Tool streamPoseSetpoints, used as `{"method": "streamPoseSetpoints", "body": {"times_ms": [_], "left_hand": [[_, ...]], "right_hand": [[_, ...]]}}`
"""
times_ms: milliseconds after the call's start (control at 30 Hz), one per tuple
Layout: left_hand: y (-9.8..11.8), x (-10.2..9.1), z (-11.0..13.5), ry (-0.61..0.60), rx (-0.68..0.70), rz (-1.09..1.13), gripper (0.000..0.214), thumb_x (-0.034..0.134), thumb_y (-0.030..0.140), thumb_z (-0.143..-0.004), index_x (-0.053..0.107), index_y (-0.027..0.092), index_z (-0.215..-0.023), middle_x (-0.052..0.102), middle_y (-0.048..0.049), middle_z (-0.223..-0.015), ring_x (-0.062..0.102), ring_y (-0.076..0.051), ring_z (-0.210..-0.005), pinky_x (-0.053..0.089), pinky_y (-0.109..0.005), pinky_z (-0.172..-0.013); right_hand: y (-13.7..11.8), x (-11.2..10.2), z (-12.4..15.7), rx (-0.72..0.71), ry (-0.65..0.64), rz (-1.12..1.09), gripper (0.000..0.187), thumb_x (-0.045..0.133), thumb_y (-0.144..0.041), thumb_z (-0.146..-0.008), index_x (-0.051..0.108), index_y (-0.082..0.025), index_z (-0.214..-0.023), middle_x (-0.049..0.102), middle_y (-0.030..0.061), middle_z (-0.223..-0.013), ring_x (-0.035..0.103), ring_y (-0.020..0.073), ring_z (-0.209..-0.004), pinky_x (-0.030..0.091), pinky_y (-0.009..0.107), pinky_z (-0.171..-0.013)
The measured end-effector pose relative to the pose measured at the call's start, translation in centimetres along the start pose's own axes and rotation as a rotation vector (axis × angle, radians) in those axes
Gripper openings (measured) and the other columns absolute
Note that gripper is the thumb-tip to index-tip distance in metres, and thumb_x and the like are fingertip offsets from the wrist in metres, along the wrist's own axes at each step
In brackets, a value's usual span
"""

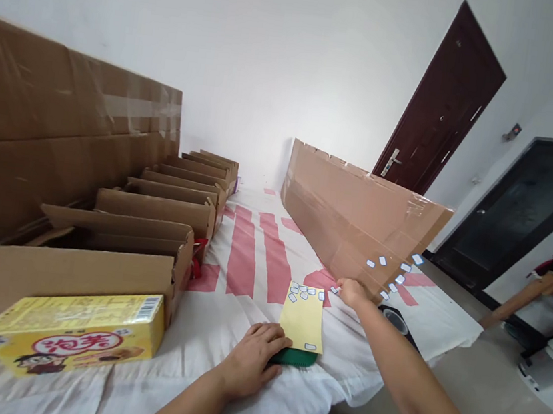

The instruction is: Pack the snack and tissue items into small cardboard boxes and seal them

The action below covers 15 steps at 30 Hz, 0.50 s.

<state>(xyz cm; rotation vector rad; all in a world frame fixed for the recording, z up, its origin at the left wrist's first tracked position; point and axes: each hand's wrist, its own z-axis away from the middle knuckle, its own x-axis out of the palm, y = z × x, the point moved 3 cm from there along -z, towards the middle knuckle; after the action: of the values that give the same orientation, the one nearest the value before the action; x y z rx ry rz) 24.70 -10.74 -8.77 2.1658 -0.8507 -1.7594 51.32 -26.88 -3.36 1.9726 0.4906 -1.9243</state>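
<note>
My left hand (252, 357) lies on the white cloth with its fingers curled over the edge of a green pad (294, 357) that sits under a yellow sheet (302, 318). The sheet carries several small white stickers, most near its far edge. My right hand (351, 291) reaches out past the sheet's far corner and pinches a small white sticker (333, 289) at its fingertips. Just beyond it stands a long cardboard panel (355, 223) with several more white stickers stuck near its near end.
A yellow snack box (74, 330) lies at the near left. A row of open cardboard boxes (154, 219) runs along the left before a tall cardboard wall (38, 131). The cloth (250, 257) has red stripes. A dark door (440, 106) stands at the right.
</note>
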Motion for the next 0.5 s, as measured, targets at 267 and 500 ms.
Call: {"method": "streamPoseSetpoints", "body": {"times_ms": [267,500], "left_hand": [[0.1,-0.2,0.0,0.01,0.011,0.015,0.053,0.063,0.017,-0.073,0.053,0.032,-0.123,0.057,-0.0036,-0.121,0.05,-0.026,-0.116,0.031,-0.044,-0.103],[0.0,-0.1,0.0,0.009,0.002,0.006,0.054,0.064,0.016,-0.072,0.053,0.031,-0.123,0.057,-0.0035,-0.121,0.049,-0.025,-0.117,0.031,-0.044,-0.104]], "right_hand": [[0.8,3.5,-0.8,-0.131,0.084,-0.023,0.02,0.056,-0.032,-0.092,0.064,-0.015,-0.1,0.065,0.0052,-0.106,0.061,0.019,-0.1,0.048,0.042,-0.09],[-1.0,2.9,0.1,-0.158,0.251,-0.051,0.023,0.044,-0.014,-0.092,0.065,-0.018,-0.098,0.067,0.0088,-0.104,0.057,0.0187,-0.102,0.043,0.03,-0.086]]}}
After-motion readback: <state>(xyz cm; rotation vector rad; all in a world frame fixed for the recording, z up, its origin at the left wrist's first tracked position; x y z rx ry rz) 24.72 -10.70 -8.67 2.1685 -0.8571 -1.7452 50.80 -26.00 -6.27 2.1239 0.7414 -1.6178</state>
